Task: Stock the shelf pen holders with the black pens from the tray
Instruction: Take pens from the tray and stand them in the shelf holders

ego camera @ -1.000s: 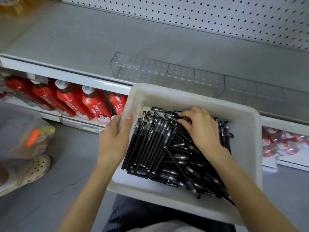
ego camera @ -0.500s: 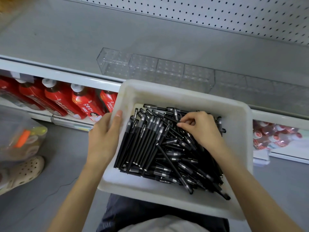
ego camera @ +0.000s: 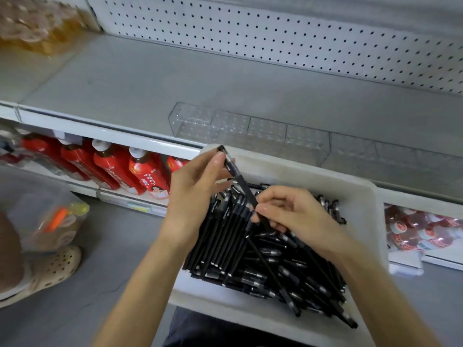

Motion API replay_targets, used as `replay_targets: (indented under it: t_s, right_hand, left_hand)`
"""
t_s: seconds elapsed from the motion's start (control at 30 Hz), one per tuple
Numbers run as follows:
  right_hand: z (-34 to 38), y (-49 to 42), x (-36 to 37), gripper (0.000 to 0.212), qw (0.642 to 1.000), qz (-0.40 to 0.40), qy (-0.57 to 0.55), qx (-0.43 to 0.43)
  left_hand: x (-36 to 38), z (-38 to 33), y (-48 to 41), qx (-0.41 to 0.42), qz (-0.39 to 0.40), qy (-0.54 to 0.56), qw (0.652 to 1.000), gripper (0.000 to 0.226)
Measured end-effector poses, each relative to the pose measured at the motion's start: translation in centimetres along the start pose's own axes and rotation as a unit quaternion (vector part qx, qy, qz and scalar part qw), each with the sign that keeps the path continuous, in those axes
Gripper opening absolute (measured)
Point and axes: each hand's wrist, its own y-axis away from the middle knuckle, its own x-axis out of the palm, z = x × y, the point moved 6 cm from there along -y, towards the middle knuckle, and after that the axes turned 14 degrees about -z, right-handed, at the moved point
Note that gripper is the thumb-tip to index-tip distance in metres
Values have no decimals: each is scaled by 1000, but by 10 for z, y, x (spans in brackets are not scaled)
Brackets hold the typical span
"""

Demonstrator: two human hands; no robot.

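Black plastic pen [ego camera: 238, 177] held above white tray [ego camera: 355, 194], slanting toward 11 o'clock; left hand [ego camera: 198, 191] pinches upper end by fingertips [ego camera: 220, 156], right hand [ego camera: 290, 216] pinches lower barrel; pen probably light, stiff, smooth, so can slip; hold at mid-barrel seems safest; pen pile [ego camera: 250, 261] lies tangled in tray; clear pen holders [ego camera: 250, 128] on shelf [ego camera: 125, 83], at 12 o'clock from tray, look empty; their holes hard to make out, right part blurred; lower pen tip hidden behind right hand.
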Motion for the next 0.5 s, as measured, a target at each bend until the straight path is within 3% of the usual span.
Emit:
replay_targets:
  t_s: [0.17,0.37,0.5]
  right_hand:
    - [10,-5,22,3,998,26,12,-48]
    - [58,-26,44,19,987,-35,-11,-157]
    - [77,-35,71,19,983,-7,4,-185]
  left_hand:
    - [-3,-13,-2,12,12,42,999,19]
    - [-19,-23,-10,24,16,85,996,27]
    - [-38,-31,-19,25,4,82,996,30]
